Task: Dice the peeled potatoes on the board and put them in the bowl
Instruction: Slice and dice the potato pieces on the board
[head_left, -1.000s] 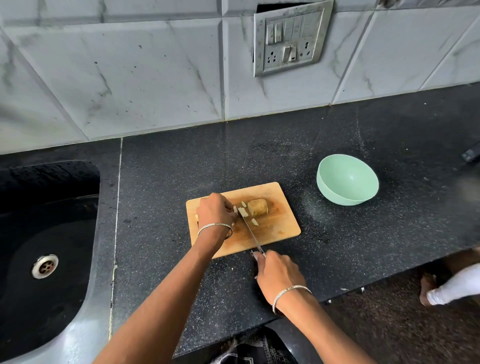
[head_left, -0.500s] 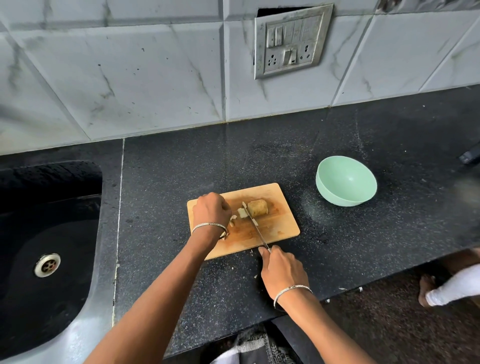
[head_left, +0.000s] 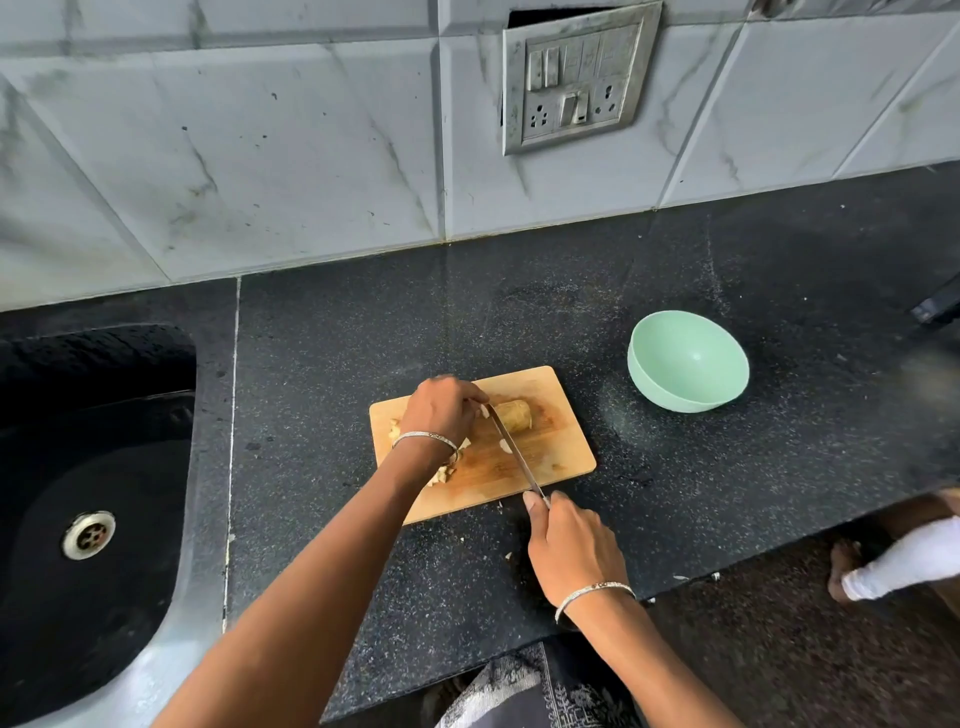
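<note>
Peeled potato (head_left: 514, 414) on board (head_left: 561, 457), bowl (head_left: 688, 364) at 2 o'clock. Curled fingers of left hand (head_left: 441, 410) pin its cut end; right hand (head_left: 571, 551) grips knife (head_left: 511, 447) handle. Firm, wet, probably slippery: hold well behind blade.

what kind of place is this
Probably a home kitchen: a black counter with a sink set in, a tiled wall, and a potato under a knife on a cutting board.

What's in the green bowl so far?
Nothing visible: the bowl shows bare green inside. Its near inner wall is hidden by the rim. Diced pieces lie on the board.
</note>
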